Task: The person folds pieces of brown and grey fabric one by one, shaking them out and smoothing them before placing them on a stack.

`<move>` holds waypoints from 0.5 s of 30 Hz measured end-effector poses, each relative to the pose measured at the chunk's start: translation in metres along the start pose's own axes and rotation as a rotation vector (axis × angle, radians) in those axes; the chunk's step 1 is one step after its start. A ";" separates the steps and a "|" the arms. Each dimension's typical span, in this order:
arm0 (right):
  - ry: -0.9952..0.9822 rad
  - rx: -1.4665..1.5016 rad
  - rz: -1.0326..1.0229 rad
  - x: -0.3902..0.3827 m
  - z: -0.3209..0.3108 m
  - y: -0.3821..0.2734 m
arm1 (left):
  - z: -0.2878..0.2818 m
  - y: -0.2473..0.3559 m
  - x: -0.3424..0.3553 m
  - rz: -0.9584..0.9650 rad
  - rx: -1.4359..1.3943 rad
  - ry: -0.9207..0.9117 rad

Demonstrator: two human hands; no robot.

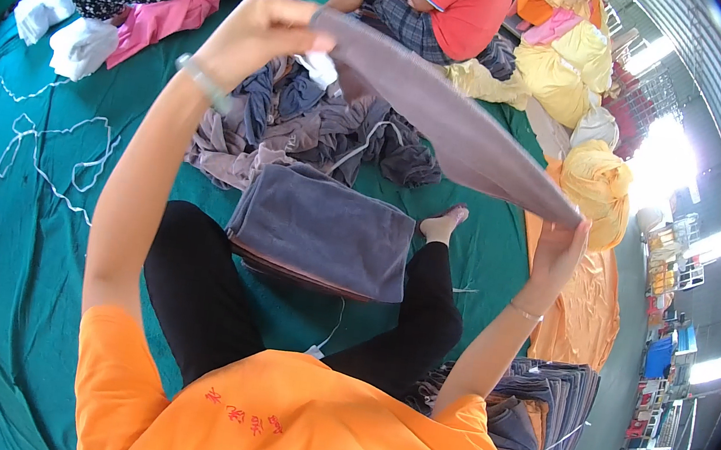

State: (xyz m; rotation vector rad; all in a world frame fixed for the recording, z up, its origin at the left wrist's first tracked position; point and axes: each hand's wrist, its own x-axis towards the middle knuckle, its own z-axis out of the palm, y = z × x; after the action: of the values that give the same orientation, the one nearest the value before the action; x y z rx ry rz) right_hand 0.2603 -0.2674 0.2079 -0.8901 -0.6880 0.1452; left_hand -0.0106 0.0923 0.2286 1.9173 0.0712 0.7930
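A grey-brown towel [447, 118] is stretched in the air between my two hands, its edge slanting down from left to right. My left hand [263, 35], raised higher, pinches one corner; my right hand [560, 249] grips the other end lower down. Below the towel, between my outstretched legs, lies a neat stack of folded grey towels [323, 231], with brownish ones showing underneath. Just beyond the stack spreads a loose heap of crumpled grey and brown towels [272, 136], partly hidden by the raised towel.
A tied pile of folded towels [539, 426] stands by my right side. Green sheeting [52, 212] covers the floor, with white cord [60, 154] on the left. Two people in red [469, 12] sit ahead. Yellow and orange cloth bundles [598, 188] line the right.
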 end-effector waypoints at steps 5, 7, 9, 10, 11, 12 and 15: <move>-0.151 -0.305 0.098 -0.093 -0.035 -0.015 | 0.002 0.013 -0.088 -0.043 0.035 -0.403; -0.320 -0.329 0.288 -0.115 -0.042 -0.012 | 0.004 0.006 -0.117 -0.122 -0.093 -0.584; -0.312 -0.247 0.465 -0.130 -0.055 0.002 | 0.012 -0.001 -0.138 -0.286 -0.196 -0.601; -0.309 -0.227 0.520 -0.134 -0.058 0.010 | 0.015 -0.009 -0.137 -0.293 -0.196 -0.605; -0.198 -0.196 0.529 -0.136 -0.061 0.022 | 0.018 -0.020 -0.130 -0.384 -0.084 -0.587; -0.084 -0.169 0.531 -0.133 -0.065 0.035 | 0.023 -0.032 -0.121 -0.467 0.028 -0.572; 0.141 -0.100 0.578 -0.116 -0.067 0.082 | 0.050 -0.080 -0.089 -0.597 0.036 -0.298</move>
State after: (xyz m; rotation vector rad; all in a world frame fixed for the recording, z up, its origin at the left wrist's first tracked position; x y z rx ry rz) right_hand 0.2232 -0.3053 0.0598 -1.1667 -0.2933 0.5616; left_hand -0.0292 0.0573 0.1056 1.8803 0.4519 0.1064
